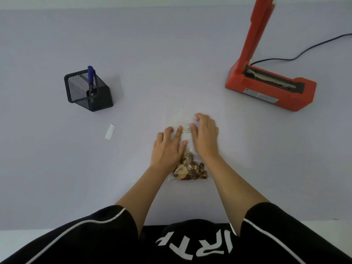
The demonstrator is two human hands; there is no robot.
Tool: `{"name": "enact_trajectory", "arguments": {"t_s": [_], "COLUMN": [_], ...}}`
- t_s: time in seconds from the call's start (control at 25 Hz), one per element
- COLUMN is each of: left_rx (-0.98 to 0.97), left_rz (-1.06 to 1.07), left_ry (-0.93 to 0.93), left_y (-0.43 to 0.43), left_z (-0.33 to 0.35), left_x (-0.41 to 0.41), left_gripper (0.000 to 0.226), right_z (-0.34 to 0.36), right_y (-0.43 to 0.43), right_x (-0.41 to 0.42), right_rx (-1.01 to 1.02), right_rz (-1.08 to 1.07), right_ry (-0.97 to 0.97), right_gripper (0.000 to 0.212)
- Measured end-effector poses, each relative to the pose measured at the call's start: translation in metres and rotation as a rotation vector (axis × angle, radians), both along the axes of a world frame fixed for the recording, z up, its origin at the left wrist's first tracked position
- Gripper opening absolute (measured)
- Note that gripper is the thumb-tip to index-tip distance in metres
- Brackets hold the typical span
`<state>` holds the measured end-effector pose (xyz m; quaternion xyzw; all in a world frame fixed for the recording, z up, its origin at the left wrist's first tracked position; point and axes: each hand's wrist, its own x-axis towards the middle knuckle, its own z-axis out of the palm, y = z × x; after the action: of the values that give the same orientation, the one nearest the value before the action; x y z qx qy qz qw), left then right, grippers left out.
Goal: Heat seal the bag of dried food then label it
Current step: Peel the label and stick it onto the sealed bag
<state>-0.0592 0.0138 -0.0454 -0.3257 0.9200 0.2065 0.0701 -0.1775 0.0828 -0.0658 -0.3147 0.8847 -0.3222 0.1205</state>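
1. While pinned flat beneath both palms, lying lengthwise away from the body: clear plastic bag (193, 149), with brown dried food (192, 169) bunched at its near end, behind the fingertips.
2. Left hand (167, 147) and right hand (204, 138) both flat, fingers straight, gripping nothing, pressing the bag's far half.
3. Between the two sets of fingers: white printed label (186, 133), apparently being smoothed on.
4. Well left of the left fingers: small white paper strip (110, 132).
5. Farther left still: black mesh pen holder (88, 92) containing one blue pen (91, 76).
6. Far right of the right fingers: orange heat sealer (270, 88), arm raised, with black cord (304, 52) trailing away.
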Motion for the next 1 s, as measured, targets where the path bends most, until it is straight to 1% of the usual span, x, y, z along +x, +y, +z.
{"name": "enact_trajectory", "arguments": {"t_s": [0.12, 0.24, 0.32, 0.4, 0.44, 0.52, 0.6, 0.64, 0.72, 0.76, 0.8, 0.88, 0.96, 1.0], "left_rx": [0.008, 0.007, 0.082, 0.129, 0.137, 0.141, 0.183, 0.231, 0.341, 0.394, 0.445, 0.562, 0.649, 0.661], "left_rz": [0.025, 0.003, 0.028, 0.025, 0.041, 0.155, 0.312, 0.375, 0.438, 0.466, 0.509, 0.622, 0.725, 0.758], "left_ry": [0.01, -0.014, -0.01, 0.057, 0.108, 0.183, 0.172, 0.14, 0.085, 0.085, 0.104, 0.165, 0.196, 0.204], "left_y": [0.001, 0.0, -0.002, -0.006, -0.008, -0.013, -0.01, -0.005, 0.014, 0.024, 0.032, 0.043, 0.045, 0.041], "left_z": [0.002, 0.002, 0.006, 0.018, 0.025, 0.036, 0.042, 0.042, 0.04, 0.039, 0.039, 0.04, 0.042, 0.042], "left_x": [0.002, 0.002, 0.001, 0.005, 0.01, 0.027, 0.045, 0.052, 0.059, 0.059, 0.057, 0.052, 0.046, 0.044], "left_gripper": [0.067, 0.063, 0.06, 0.058, 0.057, 0.054, 0.052, 0.052, 0.049, 0.048, 0.048, 0.05, 0.049, 0.048], "right_z": [0.002, 0.001, 0.007, 0.026, 0.038, 0.059, 0.069, 0.066, 0.056, 0.051, 0.048, 0.046, 0.048, 0.05], "right_y": [0.0, -0.001, -0.003, -0.001, 0.004, 0.023, 0.051, 0.065, 0.087, 0.091, 0.092, 0.085, 0.074, 0.067], "right_x": [0.0, 0.0, -0.002, -0.006, -0.008, -0.004, 0.013, 0.024, 0.044, 0.051, 0.056, 0.059, 0.057, 0.055], "right_rx": [-0.017, 0.036, 0.031, -0.053, -0.101, -0.18, -0.169, -0.108, 0.062, 0.115, 0.13, 0.107, 0.105, 0.094], "right_rz": [-0.009, 0.018, -0.003, -0.006, -0.013, -0.072, -0.139, -0.157, -0.163, -0.155, -0.144, -0.12, -0.128, -0.146], "right_ry": [0.016, 0.033, -0.04, -0.124, -0.133, -0.122, -0.169, -0.224, -0.337, -0.387, -0.437, -0.52, -0.565, -0.586], "right_gripper": [0.027, 0.027, 0.026, 0.025, 0.024, 0.019, 0.019, 0.025, 0.044, 0.053, 0.06, 0.067, 0.067, 0.066]}}
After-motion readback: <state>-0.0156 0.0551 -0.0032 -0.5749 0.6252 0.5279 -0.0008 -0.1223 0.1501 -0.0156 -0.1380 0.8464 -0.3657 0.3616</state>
